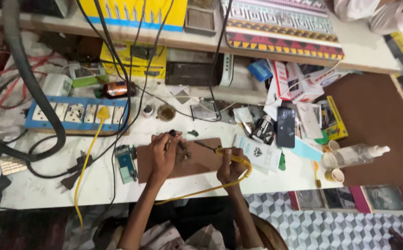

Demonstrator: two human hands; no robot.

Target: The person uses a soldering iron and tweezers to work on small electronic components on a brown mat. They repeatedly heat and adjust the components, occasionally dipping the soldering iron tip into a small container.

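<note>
1. White cluttered workbench [275,178]: one, runs across the whole view, everything below sits on it.
2. Blue plastic power strip with white sockets [74,113]: one, up and left of the board, one yellow plug in it.
3. Flat brown rectangular work board [201,162]: one, landmark, at the bench's near edge; small dark part [185,155] lies on its middle.
4. Clear plastic spray bottle with white nozzle [356,155]: one, lying well right of the board.
5. Black slab phone [285,126]: one, up and right of the board.
6. Small green-blue circuit board [126,163]: one, just beside the board's left edge, untouched.
7. Left hand [163,155]: fingers closed on a thin dark tool, likely tweezers, over the board's left half, tip at the part.
8. Right hand [229,169]: closed round yellow-handled soldering iron [224,153] at the board's right edge, tip pointing toward the part; cannot tell if touching.
9. Progress, my guess: mid-job, part being pinned and worked; circuit board beside it not yet handled.
</note>
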